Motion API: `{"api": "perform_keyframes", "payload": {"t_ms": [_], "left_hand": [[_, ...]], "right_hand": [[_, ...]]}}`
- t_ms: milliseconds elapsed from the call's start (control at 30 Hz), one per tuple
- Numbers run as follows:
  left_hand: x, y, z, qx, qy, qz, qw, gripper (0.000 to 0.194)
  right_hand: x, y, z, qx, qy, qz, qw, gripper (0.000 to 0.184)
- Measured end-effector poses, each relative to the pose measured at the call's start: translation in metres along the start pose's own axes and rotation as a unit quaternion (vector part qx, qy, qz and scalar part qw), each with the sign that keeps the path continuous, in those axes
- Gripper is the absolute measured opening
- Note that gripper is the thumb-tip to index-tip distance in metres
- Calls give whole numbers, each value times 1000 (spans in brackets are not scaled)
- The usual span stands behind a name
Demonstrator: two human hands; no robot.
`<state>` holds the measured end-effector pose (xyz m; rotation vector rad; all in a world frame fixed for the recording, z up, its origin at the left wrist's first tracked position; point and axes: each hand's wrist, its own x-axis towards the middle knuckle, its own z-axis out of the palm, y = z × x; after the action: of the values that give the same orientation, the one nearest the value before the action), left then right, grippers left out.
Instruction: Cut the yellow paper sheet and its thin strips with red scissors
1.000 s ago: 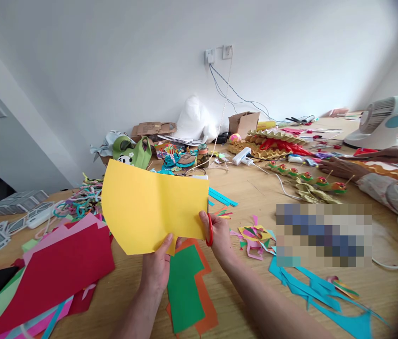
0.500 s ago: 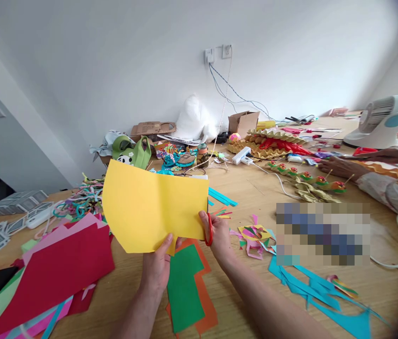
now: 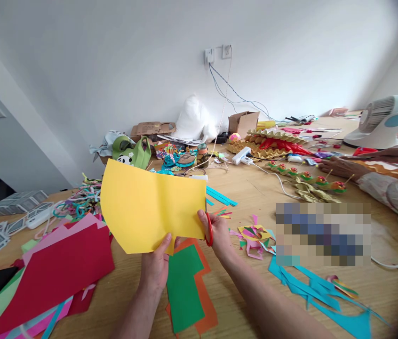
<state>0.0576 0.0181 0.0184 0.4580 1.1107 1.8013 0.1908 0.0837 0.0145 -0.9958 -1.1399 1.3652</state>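
Observation:
A large sheet of yellow paper (image 3: 149, 207) with a faint vertical crease is held up over the table. My left hand (image 3: 156, 263) grips its lower edge, thumb in front and fingers behind. At its right edge, my right hand (image 3: 216, 235) pinches the sheet with the thumb and also holds scissors (image 3: 209, 230) by the red handle. Their blades are mostly hidden behind the paper. Beneath the hands lie a green paper piece (image 3: 185, 292) and an orange paper piece (image 3: 209, 301), partly overlapping.
Red paper sheets (image 3: 61, 273) lie on the left, blue paper scraps (image 3: 326, 292) on the right. A power strip (image 3: 242, 155) and its cable cross the table. At the far right are a white fan (image 3: 389, 120) and another person's hands (image 3: 340, 169).
The yellow paper has shifted slightly to the left, together with both my hands. My hold on the paper and the scissors looks the same.

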Motion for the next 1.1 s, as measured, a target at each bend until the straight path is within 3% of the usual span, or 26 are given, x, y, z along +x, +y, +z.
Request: {"api": "perform_keyframes", "payload": {"t_ms": [1100], "left_hand": [[3,-7,-6,26,-20,17,999,53]], "right_hand": [[4,-6,-7,-20,29,-22,999,59]]}}
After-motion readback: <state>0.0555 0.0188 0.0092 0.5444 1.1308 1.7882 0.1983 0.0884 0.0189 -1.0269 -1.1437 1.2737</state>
